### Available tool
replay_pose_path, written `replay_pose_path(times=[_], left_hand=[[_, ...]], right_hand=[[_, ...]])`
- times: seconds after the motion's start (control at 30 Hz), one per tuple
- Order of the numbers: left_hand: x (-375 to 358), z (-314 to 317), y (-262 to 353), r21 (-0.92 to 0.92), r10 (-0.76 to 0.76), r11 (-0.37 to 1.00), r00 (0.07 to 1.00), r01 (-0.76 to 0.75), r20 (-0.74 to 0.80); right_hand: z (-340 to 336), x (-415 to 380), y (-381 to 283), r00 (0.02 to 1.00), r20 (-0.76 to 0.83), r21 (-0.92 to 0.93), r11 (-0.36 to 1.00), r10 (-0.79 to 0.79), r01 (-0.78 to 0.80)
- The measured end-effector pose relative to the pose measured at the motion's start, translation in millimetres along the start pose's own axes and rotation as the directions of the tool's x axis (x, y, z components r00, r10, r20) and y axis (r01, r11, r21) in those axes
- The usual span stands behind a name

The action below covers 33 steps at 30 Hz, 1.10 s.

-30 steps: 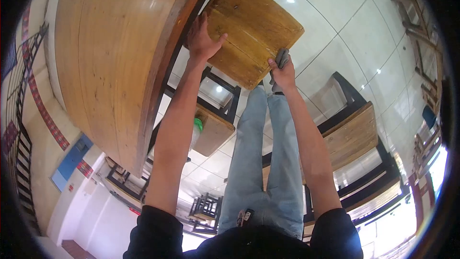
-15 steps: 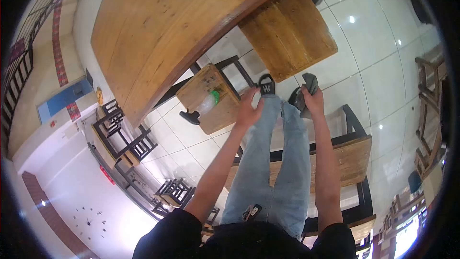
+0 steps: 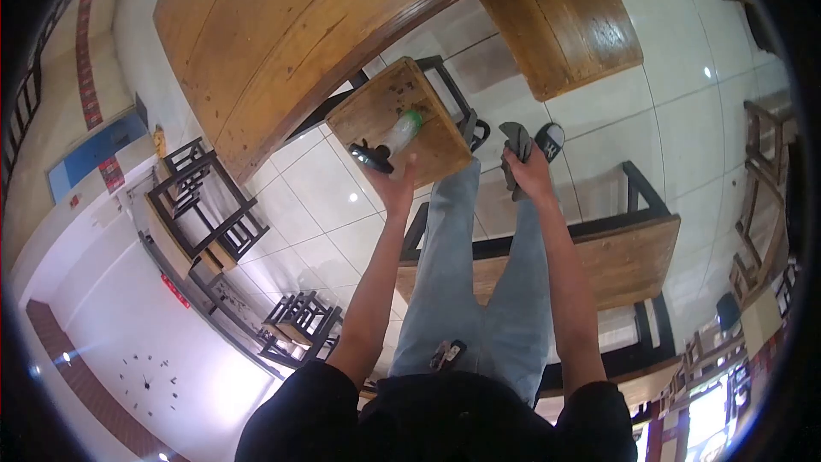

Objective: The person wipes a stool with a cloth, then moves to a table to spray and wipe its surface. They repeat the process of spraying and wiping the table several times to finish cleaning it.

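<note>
A clear spray bottle [image 3: 398, 133] with a green end and a black trigger head [image 3: 372, 156] is on a small wooden stool [image 3: 440, 141]. My left hand [image 3: 396, 192] is right by the trigger head, thumb and fingers apart. Whether the fingertips touch the bottle is hard to make out. In my right hand [image 3: 534, 174] a dark grey cloth [image 3: 515, 139] is bunched, its ends sticking out past the fingers. That hand is above my right leg, close to my shoe [image 3: 550, 140].
A large wooden table [image 3: 282, 34] fills the upper left. Another wooden stool [image 3: 564, 26] stands beside it. A wooden bench [image 3: 616, 265] with black legs is behind my legs. Dark-framed chairs [image 3: 205, 205] stand at the left, and more furniture lines the right on white floor tiles.
My left hand has moved left from near my knee to the spray bottle's trigger head. My right hand, still holding the cloth, has shifted slightly left. The view has turned and my legs are wider apart.
</note>
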<state>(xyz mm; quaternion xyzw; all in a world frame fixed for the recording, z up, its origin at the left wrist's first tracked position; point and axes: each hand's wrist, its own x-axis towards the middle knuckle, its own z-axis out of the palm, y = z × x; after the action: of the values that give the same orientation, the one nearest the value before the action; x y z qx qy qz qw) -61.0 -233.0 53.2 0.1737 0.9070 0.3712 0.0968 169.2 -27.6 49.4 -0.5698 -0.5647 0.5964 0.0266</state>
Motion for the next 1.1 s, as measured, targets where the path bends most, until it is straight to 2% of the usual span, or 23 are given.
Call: replay_pose_path(times=[0.07,0.1,0.13,0.17,0.2,0.23,0.27,0.3,0.33,0.37,0.47,0.6,0.7,0.77,0.8,0.83,0.87,0.9,0.93,0.97,1.0,1.07,1.1], left_hand=[[21,-11,15,0.058,0.049,0.997,0.999,-0.05,0.024],[28,-11,27,0.103,0.112,0.988,0.993,-0.115,0.035],[36,-6,-10,-0.225,0.005,0.974,0.995,0.018,0.1],[50,1,-46,-0.509,-0.083,0.839,0.971,0.19,0.225],[61,-20,0,-0.322,-0.068,0.929,0.938,0.184,0.339],[76,-12,-23,-0.673,-0.264,0.576,0.885,0.463,0.383],[70,-24,39,-0.32,-0.21,0.887,0.907,0.333,0.364],[84,-29,26,-0.285,0.0,0.946,0.88,0.153,0.475],[100,-22,-12,-0.307,0.172,0.952,0.836,-0.004,0.52],[100,-28,16,-0.362,0.261,0.931,0.788,-0.052,0.557],[98,-29,49,-0.43,0.453,0.881,0.617,-0.198,0.643],[56,-24,101,-0.304,0.391,0.91,0.341,-0.281,0.855],[3,8,136,-0.186,0.242,0.792,0.019,-0.582,0.97],[-39,40,124,-0.31,0.281,0.758,-0.142,-0.573,0.949],[-61,52,116,-0.408,0.332,0.747,-0.239,-0.524,0.913],[-79,66,119,-0.445,0.265,0.634,-0.363,-0.633,0.893],[-100,78,115,-0.466,0.231,0.613,-0.419,-0.638,0.878],[-121,89,109,-0.558,0.216,0.545,-0.538,-0.626,0.815],[-139,93,104,-0.645,0.19,0.478,-0.647,-0.596,0.739],[-158,92,101,-0.682,0.146,0.368,-0.685,-0.632,0.714],[-177,97,88,-0.71,0.128,0.356,-0.721,-0.608,0.681],[-202,106,59,-0.703,0.125,0.465,-0.747,-0.538,0.653],[-215,108,54,-0.64,0.034,0.468,-0.712,-0.609,0.702]], right_hand=[[10,-22,-24,0.981,0.089,0.157,0.97,0.172,-0.184],[16,-34,-27,0.975,0.047,0.142,0.964,0.219,-0.223],[37,-38,-4,0.982,-0.01,0.079,0.979,0.191,-0.189],[47,-44,16,0.982,-0.08,0.015,0.985,0.17,-0.169],[43,-64,-4,0.967,-0.061,0.06,0.968,0.246,-0.242],[44,-82,-29,0.95,-0.038,0.112,0.946,0.31,-0.304],[57,-88,-19,0.931,-0.055,0.165,0.923,0.362,-0.349],[81,-90,3,0.91,-0.058,0.225,0.893,0.411,-0.389],[99,-95,12,0.909,-0.169,0.228,0.912,0.381,-0.34],[112,-101,17,0.898,-0.266,0.225,0.928,0.352,-0.297],[118,-123,15,0.871,-0.238,0.399,0.861,0.429,-0.315],[126,-153,56,0.817,-0.251,0.584,0.755,0.518,-0.299],[129,-194,89,0.698,-0.396,0.711,0.68,0.596,-0.177],[129,-231,115,0.543,-0.403,0.793,0.578,0.736,-0.194],[142,-247,144,0.488,-0.433,0.776,0.589,0.758,-0.227],[155,-262,174,0.434,-0.455,0.761,0.593,0.777,-0.264],[140,-295,178,0.416,-0.313,0.879,0.426,0.854,-0.215],[121,-329,182,0.41,-0.165,0.957,0.246,0.897,-0.153],[144,-340,218,0.257,-0.328,0.929,0.36,0.909,-0.087],[168,-350,255,0.084,-0.47,0.878,0.475,0.879,-0.055],[165,-377,274,-0.057,-0.531,0.841,0.518,0.845,-0.157],[175,-415,326,-0.267,-0.623,0.777,0.546,0.735,-0.313],[185,-430,360,-0.359,-0.672,0.74,0.564,0.648,-0.367]])
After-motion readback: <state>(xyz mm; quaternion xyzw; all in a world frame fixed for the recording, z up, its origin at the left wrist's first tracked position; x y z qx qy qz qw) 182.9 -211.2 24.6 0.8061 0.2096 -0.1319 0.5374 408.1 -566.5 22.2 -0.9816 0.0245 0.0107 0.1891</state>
